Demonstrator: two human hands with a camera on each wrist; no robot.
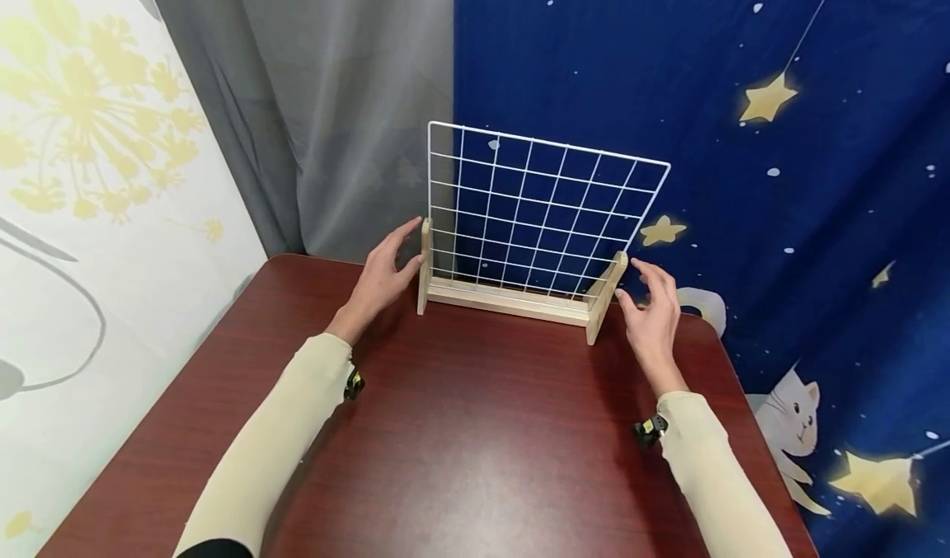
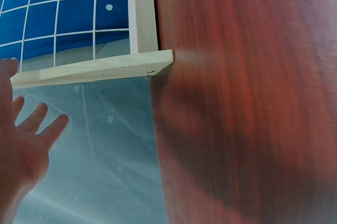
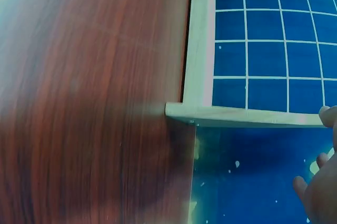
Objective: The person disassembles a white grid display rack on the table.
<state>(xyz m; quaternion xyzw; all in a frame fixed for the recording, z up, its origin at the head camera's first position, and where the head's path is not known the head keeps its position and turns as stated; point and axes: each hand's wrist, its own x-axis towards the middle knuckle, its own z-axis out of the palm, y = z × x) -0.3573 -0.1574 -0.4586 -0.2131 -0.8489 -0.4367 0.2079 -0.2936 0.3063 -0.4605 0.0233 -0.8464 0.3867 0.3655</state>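
Note:
A white wire grid panel (image 1: 549, 203) stands upright, leaning back a little, in a pale wooden stand (image 1: 512, 304) at the far side of the table. Beside the stand's left end piece (image 1: 425, 265) is my left hand (image 1: 382, 274), its fingers extended and thumb tip close to the wood. My right hand (image 1: 653, 307) is at the right end piece (image 1: 609, 294), fingers loosely bent, thumb near the wood's outer face. In the left wrist view several fingers (image 2: 31, 124) spread outside the end piece. The right wrist view shows the thumb (image 3: 329, 116) at the end piece's edge.
The stand rests on a dark red-brown wooden table (image 1: 460, 434), close to its back edge. Behind it hang a grey curtain (image 1: 364, 88) and a blue curtain (image 1: 705, 39) with stars. A white patterned cloth (image 1: 96, 212) hangs at the left.

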